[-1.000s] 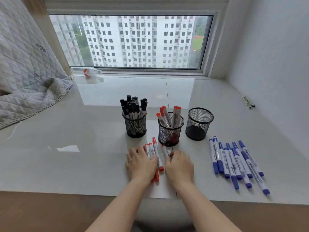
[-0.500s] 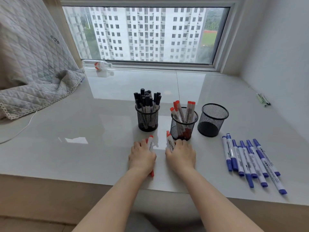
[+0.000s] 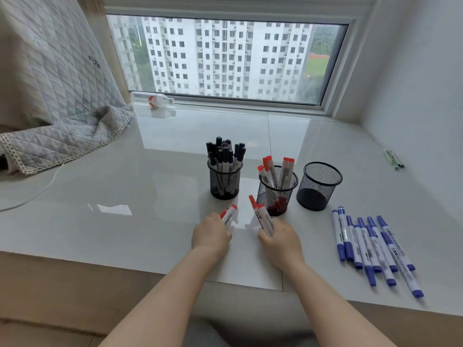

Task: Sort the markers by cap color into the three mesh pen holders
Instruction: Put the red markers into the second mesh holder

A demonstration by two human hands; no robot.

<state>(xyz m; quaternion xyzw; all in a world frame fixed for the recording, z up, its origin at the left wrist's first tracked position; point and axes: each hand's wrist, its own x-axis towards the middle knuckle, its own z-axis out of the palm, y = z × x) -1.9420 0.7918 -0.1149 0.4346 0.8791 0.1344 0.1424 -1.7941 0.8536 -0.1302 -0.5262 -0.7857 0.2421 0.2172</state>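
Each fist, left hand (image 3: 211, 234) and right hand (image 3: 281, 240), grips slim red-capped markers (image 3: 261, 217) (smooth plastic) poking toward 12 o'clock, near the round mesh holder (image 3: 277, 190)

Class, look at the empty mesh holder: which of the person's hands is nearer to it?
Right. The right hand, gripping red markers, sits in front of the empty mesh holder, slightly left; the left hand lies further left.

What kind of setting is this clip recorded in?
Most likely a bedroom or living room in a high-rise flat: a glossy tiled bay-window ledge serves as the worktop, the window faces apartment towers, and a quilted blanket drapes at the left.
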